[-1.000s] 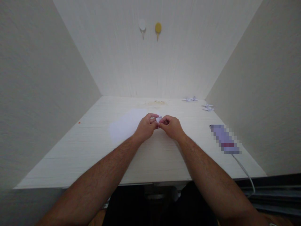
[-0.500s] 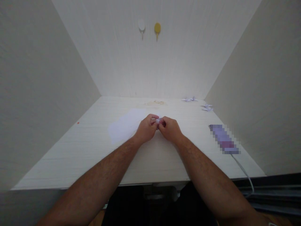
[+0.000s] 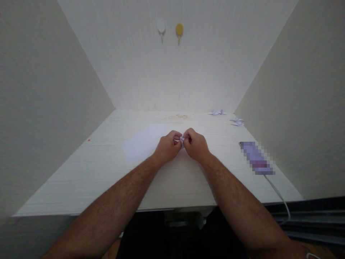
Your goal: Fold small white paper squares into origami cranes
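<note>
Between my two hands is a small piece of folded white paper, mostly covered by the fingers. My left hand pinches it from the left, thumb and fingertips closed on its edge. From the right, my right hand grips the same paper with curled fingers. The exact shape of the folds is too small to make out. Sheets of white paper lie flat on the table just left of my left hand.
Several folded paper cranes sit at the table's back right. A phone, blurred out, lies at the right with a white cable running off the edge. A white hook and a yellow hook hang on the back wall.
My right hand has shifted slightly up and to the right, and a bit more of the folded paper shows between the fingertips. My left hand has hardly moved.
</note>
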The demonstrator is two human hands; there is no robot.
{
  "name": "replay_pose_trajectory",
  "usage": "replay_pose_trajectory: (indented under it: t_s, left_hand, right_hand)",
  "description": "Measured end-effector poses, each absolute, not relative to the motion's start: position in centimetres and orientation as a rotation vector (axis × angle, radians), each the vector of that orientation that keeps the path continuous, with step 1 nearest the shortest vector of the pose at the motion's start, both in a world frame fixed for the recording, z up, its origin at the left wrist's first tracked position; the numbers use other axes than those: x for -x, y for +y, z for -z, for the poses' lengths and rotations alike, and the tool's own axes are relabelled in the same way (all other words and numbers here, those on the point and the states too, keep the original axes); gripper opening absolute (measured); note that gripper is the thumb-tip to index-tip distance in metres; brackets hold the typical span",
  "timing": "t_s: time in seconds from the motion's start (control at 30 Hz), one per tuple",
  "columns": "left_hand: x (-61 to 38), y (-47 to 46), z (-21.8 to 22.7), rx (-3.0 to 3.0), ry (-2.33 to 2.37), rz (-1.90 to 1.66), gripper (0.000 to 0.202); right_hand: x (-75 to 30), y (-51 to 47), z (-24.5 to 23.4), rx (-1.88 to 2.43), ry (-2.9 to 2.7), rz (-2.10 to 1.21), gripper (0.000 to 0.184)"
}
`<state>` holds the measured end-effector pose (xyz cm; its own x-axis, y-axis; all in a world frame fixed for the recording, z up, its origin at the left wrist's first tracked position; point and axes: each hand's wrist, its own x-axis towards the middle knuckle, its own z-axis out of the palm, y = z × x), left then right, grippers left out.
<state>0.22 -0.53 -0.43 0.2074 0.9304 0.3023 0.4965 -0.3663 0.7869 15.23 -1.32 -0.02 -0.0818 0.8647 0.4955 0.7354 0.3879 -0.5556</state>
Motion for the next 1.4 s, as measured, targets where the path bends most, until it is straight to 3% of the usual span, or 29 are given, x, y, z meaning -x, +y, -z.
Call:
replay_pose_trajectory:
  t_s: [0.3, 0.5, 0.7, 0.93, 1.4]
  left_hand:
    - [-0.35, -0.53, 0.5, -1.874, 1.246, -1.075, 0.032]
    - [-0.35, -0.62, 0.28, -1.882, 1.324, -1.093, 0.033]
    - [-0.61, -0.59, 0.39, -1.958, 1.404, -1.132, 0.035]
    - [-0.67, -0.59, 0.38, -2.131, 1.489, -1.138, 0.032]
    - [-0.95, -0.7, 0.66, -2.129, 1.383, -1.135, 0.035]
  right_hand:
    - [-15.41, -1.11, 0.09, 1.287, -1.767, -0.285, 0.02]
    - [-15.23, -1.42, -0.12, 1.311, -1.784, -0.24, 0.007]
    - [-14.89, -1.56, 0.17, 1.459, -1.737, -0.206, 0.018]
    - [-14.8, -1.7, -0.15, 1.606, -1.797, -0.054, 0.009]
    - [-15.19, -1.33, 0.48, 1.47, -1.821, -0.085, 0.015]
